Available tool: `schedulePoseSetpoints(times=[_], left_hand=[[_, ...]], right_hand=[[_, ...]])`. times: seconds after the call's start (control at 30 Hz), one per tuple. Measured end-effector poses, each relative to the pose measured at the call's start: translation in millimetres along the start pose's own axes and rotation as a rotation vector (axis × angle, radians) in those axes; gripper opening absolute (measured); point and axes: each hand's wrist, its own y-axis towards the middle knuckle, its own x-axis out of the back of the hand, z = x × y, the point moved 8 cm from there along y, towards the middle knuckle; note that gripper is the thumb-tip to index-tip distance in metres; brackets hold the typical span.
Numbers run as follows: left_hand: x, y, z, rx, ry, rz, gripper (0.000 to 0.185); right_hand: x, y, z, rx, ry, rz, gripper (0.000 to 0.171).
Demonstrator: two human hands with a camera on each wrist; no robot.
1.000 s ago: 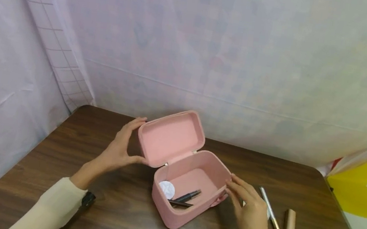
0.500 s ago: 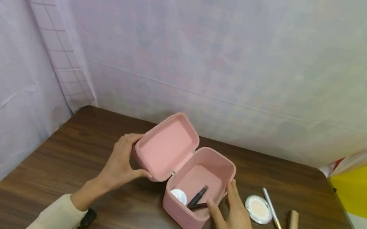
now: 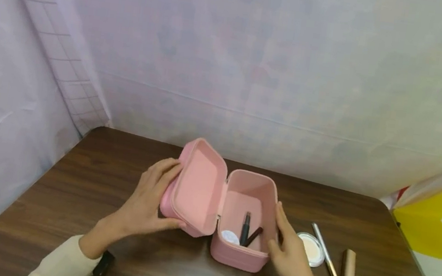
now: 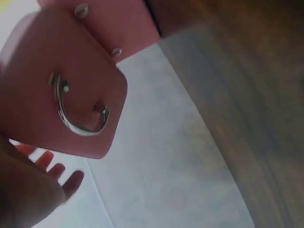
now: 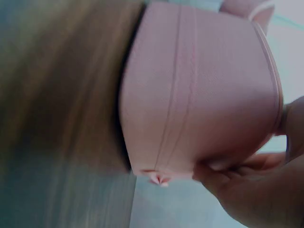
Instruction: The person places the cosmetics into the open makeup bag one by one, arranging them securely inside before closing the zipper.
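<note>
An unzipped pink makeup case [image 3: 237,259] stands on the table, its lid [image 3: 200,188] tipped back to the left. My left hand [image 3: 147,200] grips the lid by its outer side, thumb at the near edge and fingers at the far one. The right hand [image 3: 291,252] holds the case body at its right wall, thumb near the front corner. Inside lie a white round item [image 3: 230,237], a dark pen [image 3: 245,228] and a shorter dark stick [image 3: 254,237]. A curved metal handle [image 4: 78,128] shows on the lid's outside; a small pink bow [image 5: 159,179] sits on the body.
Right of the case, a round powder compact [image 3: 312,250] lies partly behind the right hand. Beside it are a silver-and-gold pen [image 3: 325,252] and a gold tube [image 3: 348,266]. A pale cloth [image 3: 274,71] hangs behind the wooden table [image 3: 138,270].
Both hands have turned the case so its hinge side now faces left. The right hand has slid along the wall toward the near corner. The compact has come into view.
</note>
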Motion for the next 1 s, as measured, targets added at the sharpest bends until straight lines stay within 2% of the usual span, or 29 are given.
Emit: schedulePoseSetpoints(times=[0.13,0.23,0.4,0.57,0.7,0.83,1.0], left_hand=[[-3.0,4.0,2.4,0.0,-0.043,0.171,0.118],[-3.8,5.6,2.5,0.002,-0.077,0.248,0.123],[-4.6,5.3,2.7,0.012,-0.136,0.273,0.126],[-8.5,2.7,8.0,0.061,-0.224,0.33,0.128],[-8.8,-0.9,13.5,0.107,-0.283,0.375,0.13],[-8.6,-3.5,17.2,0.128,-0.317,0.382,0.129],[-11.2,-2.9,16.5,0.124,-0.347,0.363,0.129]], right_hand=[[-1.7,4.2,-1.9,0.013,0.054,0.051,0.075],[-1.1,5.2,-2.9,0.012,0.057,0.063,0.07],[11.7,4.8,-7.5,0.027,0.021,0.069,0.054],[44.1,-3.1,-20.7,0.058,-0.05,0.029,0.045],[67.3,-12.2,-41.6,0.012,-0.139,-0.001,0.044],[78.7,-19.2,-66.0,-0.052,-0.218,0.031,0.047],[77.7,-24.0,-86.2,-0.048,-0.271,0.119,0.053]])
